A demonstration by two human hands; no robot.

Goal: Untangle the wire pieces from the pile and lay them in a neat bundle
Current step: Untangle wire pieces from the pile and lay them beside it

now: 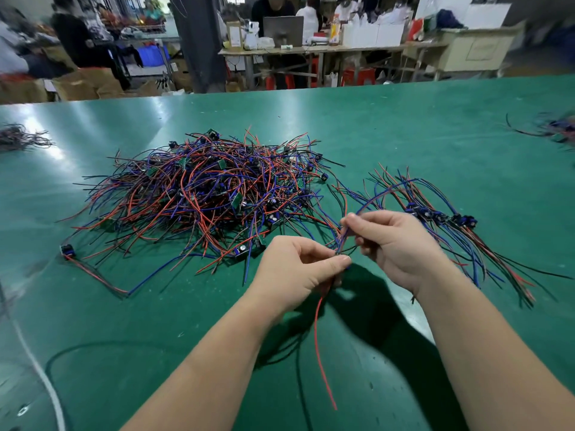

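Farthest left, near the table's back edge: small clump of dark wires, well apart from everything else. A white cable runs along the near-left corner, with a black cable looping beside it.

Centre-left: the pile, a wide tangled heap of red, blue and black wires with small green boards and dark connectors mixed in. One stray piece lies at its left front edge, touching only the outer strands.

Centre, in front of the pile and raised off the table: left hand, fingers curled, thumb and forefinger pinching a wire piece. A red wire hangs from this grip toward the near edge.

Just right of it: right hand, fingers curled, thumb and forefinger pinching the same piece higher up. Its blue strand arches away from the fingers toward the right.

Right of the hands: the bundle, wires lying roughly parallel, connectors grouped mid-length.

Far right edge: another blurred wire clump.
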